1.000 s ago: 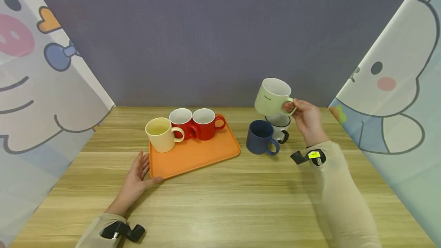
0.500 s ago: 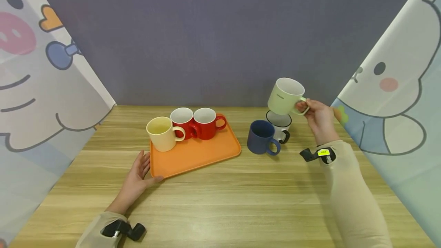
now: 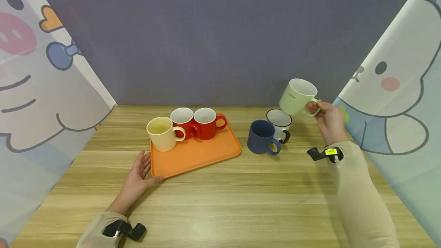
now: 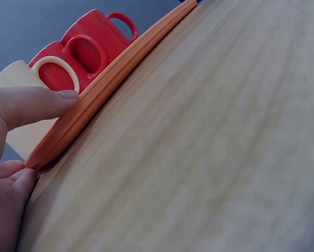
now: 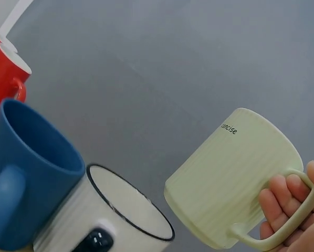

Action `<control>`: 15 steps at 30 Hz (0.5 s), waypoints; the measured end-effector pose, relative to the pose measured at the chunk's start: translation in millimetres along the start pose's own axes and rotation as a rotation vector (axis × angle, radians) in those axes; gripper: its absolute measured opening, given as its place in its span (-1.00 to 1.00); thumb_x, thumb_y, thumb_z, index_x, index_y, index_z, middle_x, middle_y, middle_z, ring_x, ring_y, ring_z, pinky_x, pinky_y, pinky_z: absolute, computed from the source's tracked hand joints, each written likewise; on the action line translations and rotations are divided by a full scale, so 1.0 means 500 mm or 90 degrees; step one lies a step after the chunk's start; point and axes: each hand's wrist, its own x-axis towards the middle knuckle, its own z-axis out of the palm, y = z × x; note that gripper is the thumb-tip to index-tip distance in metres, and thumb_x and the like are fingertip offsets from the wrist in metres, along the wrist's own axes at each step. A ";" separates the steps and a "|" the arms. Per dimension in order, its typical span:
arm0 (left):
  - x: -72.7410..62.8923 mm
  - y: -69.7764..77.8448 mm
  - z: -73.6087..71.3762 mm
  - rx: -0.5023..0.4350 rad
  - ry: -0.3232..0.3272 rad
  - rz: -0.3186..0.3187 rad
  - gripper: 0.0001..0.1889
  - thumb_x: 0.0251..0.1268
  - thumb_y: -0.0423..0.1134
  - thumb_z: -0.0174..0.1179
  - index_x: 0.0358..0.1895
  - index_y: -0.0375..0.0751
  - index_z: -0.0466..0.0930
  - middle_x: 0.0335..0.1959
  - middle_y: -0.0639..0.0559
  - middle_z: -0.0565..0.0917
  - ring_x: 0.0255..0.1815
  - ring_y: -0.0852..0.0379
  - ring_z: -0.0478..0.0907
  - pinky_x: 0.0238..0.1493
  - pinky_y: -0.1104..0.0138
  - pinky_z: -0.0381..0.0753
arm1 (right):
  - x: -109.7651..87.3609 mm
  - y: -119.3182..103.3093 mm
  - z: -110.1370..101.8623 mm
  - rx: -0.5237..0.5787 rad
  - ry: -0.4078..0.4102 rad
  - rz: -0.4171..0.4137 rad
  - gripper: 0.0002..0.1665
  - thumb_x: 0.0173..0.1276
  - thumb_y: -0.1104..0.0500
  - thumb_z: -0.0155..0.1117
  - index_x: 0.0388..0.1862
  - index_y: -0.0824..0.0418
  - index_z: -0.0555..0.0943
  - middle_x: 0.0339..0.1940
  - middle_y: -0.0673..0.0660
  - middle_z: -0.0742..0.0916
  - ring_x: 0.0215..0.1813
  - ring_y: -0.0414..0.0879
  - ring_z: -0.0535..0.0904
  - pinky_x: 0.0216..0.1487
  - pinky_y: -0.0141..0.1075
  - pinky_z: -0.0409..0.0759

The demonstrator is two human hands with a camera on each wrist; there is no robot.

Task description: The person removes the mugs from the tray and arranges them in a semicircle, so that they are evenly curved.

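My right hand (image 3: 332,121) holds a pale green mug (image 3: 297,98) by its handle, raised in the air and tilted. Small dark lettering shows on its side in the right wrist view. Below and left of it a white mug (image 3: 280,119) with a black rim stands on the table, partly behind a dark blue mug (image 3: 258,141). My left hand (image 3: 136,179) holds the near left corner of an orange tray (image 3: 200,160), thumb on the front rim and fingers at the left side. A cream mug (image 3: 163,139) and two red mugs (image 3: 206,129) (image 3: 182,119) stand on the tray.
The wooden table (image 3: 220,206) reaches back to a grey wall (image 3: 220,41). Cartoon-printed panels (image 3: 392,95) rise on both sides. Some bare tray surface lies in front of the red mugs.
My right hand has carried the pale green mug to the right, from above the white mug to beyond it, uncovering the white mug's rim. My left hand and the tray have stayed in place.
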 end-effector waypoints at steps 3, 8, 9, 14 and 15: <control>0.001 0.000 0.000 0.000 0.001 0.000 0.21 0.06 -0.60 0.38 0.55 -0.43 -0.46 0.54 -0.48 -0.09 0.53 -0.40 -0.08 0.35 0.64 0.19 | 0.002 -0.003 -0.007 -0.002 0.019 -0.002 -0.48 0.57 0.45 -0.24 -0.53 0.46 0.60 -0.57 0.25 0.74 -0.45 -0.03 0.74 -0.26 -0.34 0.67; 0.000 0.002 0.001 0.004 -0.001 -0.002 0.21 0.07 -0.60 0.38 0.55 -0.42 -0.46 0.54 -0.48 -0.09 0.53 -0.40 -0.09 0.37 0.62 0.18 | 0.003 -0.008 -0.022 0.010 0.053 0.005 -0.46 0.57 0.45 -0.25 -0.54 0.46 0.60 -0.59 0.26 0.73 -0.48 -0.01 0.73 -0.30 -0.34 0.66; 0.000 0.002 0.001 0.004 -0.001 -0.002 0.21 0.07 -0.60 0.38 0.55 -0.42 -0.46 0.54 -0.48 -0.09 0.53 -0.40 -0.09 0.37 0.62 0.18 | 0.003 -0.009 -0.025 0.012 0.055 0.008 -0.46 0.57 0.44 -0.25 -0.55 0.46 0.59 -0.60 0.26 0.73 -0.48 -0.01 0.73 -0.30 -0.34 0.65; 0.001 0.002 0.000 0.004 -0.001 0.000 0.21 0.07 -0.60 0.38 0.55 -0.42 -0.46 0.55 -0.48 -0.09 0.53 -0.39 -0.09 0.35 0.64 0.18 | 0.000 -0.010 -0.041 0.018 0.054 0.006 -0.45 0.58 0.44 -0.27 -0.57 0.47 0.57 -0.59 0.26 0.72 -0.46 -0.02 0.74 -0.29 -0.35 0.63; 0.001 0.002 0.000 0.004 -0.001 0.001 0.21 0.07 -0.60 0.38 0.55 -0.42 -0.46 0.55 -0.48 -0.09 0.53 -0.39 -0.09 0.35 0.64 0.18 | -0.001 -0.009 -0.043 0.013 0.055 0.002 -0.44 0.58 0.45 -0.27 -0.58 0.46 0.57 -0.60 0.26 0.72 -0.46 -0.02 0.74 -0.29 -0.35 0.62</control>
